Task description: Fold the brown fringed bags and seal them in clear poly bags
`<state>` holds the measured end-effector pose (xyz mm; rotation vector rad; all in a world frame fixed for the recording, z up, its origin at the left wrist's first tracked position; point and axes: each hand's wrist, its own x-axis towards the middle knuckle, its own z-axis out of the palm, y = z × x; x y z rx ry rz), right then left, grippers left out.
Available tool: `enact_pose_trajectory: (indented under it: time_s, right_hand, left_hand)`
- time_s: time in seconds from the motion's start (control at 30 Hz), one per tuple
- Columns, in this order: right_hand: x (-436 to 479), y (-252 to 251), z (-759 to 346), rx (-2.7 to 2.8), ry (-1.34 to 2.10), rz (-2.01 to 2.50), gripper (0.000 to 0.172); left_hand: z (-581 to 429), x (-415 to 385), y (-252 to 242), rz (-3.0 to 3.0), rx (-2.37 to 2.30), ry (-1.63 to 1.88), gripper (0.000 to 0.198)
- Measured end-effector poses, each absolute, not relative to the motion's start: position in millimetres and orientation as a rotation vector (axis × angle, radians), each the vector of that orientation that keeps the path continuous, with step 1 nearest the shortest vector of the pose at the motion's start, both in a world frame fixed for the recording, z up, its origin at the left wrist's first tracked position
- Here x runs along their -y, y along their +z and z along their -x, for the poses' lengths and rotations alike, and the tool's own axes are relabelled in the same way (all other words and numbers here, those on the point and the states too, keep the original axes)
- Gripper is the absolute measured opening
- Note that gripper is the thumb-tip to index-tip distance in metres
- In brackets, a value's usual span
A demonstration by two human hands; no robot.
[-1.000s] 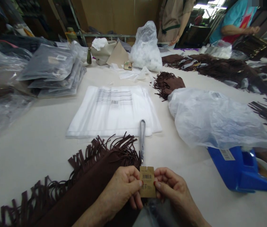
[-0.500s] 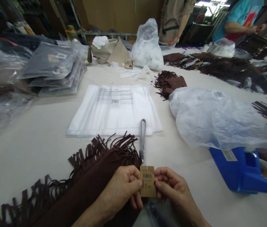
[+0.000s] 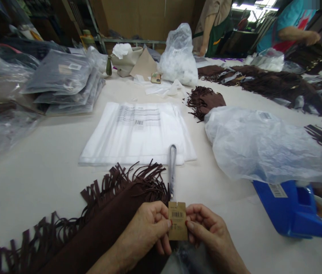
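A brown cardboard tag [image 3: 177,222] with a barcode is pinched at both side edges, between my left hand [image 3: 149,230] and my right hand [image 3: 208,228]. Just above the tag lies a narrow grey wrapped strap [image 3: 172,167], its looped end touching the stack of white plastic bags [image 3: 138,133]. Dark brown fringed material [image 3: 101,224] spreads under and left of my left hand, with its fringe fanned towards the bags. Clear plastic shows below the tag, partly hidden by my hands.
A blue tape dispenser [image 3: 295,209] sits at right beside a large translucent bag [image 3: 263,144]. Grey packaged items [image 3: 58,74] are stacked at back left. More fringed brown pieces [image 3: 275,82] lie at back right, and two people stand behind the table.
My hands and the tag stay nearly in place. In the background, one person's hand has shifted left, and the other person's arm has moved too.
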<state>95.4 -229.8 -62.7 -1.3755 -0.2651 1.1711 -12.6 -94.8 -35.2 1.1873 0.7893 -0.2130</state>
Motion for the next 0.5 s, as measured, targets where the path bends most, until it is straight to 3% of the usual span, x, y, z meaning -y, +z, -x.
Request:
enact_pose_trajectory:
  time_s: [0.5]
  right_hand:
    - [229.4,-64.3,-96.6,0.264,1.181,1.369,0.03]
  left_hand:
    - [10.4,94.1,-31.1,-1.156,-0.815,-0.239,0.031]
